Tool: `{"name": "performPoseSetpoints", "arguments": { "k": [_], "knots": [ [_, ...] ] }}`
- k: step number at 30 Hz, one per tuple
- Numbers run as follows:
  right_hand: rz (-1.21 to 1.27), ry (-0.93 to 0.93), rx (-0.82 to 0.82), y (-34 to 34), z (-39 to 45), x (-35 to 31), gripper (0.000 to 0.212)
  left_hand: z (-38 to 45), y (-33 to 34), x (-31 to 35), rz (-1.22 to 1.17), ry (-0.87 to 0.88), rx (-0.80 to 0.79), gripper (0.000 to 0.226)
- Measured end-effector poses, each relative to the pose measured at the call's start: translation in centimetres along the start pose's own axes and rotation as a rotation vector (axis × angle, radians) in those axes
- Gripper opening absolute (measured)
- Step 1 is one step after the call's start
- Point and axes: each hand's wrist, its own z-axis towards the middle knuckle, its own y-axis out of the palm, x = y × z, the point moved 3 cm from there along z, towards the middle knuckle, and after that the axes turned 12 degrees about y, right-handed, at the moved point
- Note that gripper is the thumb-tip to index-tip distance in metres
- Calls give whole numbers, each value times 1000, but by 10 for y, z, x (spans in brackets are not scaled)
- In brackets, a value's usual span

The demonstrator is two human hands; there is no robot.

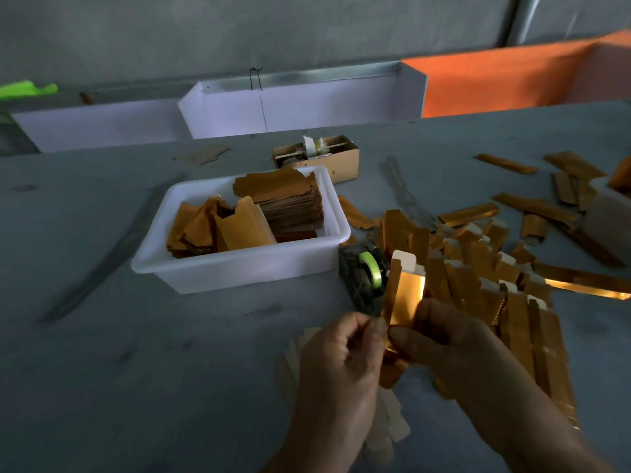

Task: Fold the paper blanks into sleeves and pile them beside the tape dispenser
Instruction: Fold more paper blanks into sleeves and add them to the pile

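While you work at the grey table [102, 370], the white tub [239, 268] stands at its middle with a stack of flat blanks [290, 203] inside. Right of the tub, the pile of folded sleeves [485, 268] spreads over the table, touching the tape dispenser [365, 278], which sits between tub and pile. A cardboard box [341, 158] stands behind the tub. Your right hand [454, 339] and your left hand [341, 349] are both pinching one gold blank [406, 291], held upright in front of the dispenser, your fingers curled on its lower edge.
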Motion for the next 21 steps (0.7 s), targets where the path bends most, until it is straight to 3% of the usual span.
{"name": "performPoseSetpoints", "arguments": {
  "k": [6,10,13,16,18,21],
  "knots": [
    [-20,-79,3,-1,0,-3,19,1,-2,-5,-38,-66,-1,15],
    [-123,-115,160,-15,2,-5,18,10,-8,-4,-91,-114,-60,8],
    [-330,-205,395,-43,11,-8,15,17,-20,-7,156,-37,-110,7],
    [-440,-153,608,-82,33,0,3,16,-25,-19,559,88,-241,14],
    [-497,-62,647,-94,46,12,16,11,-24,-34,784,129,-350,33],
    [-591,-117,701,-82,44,20,33,8,-20,-53,928,131,-504,63]
  ]
}}
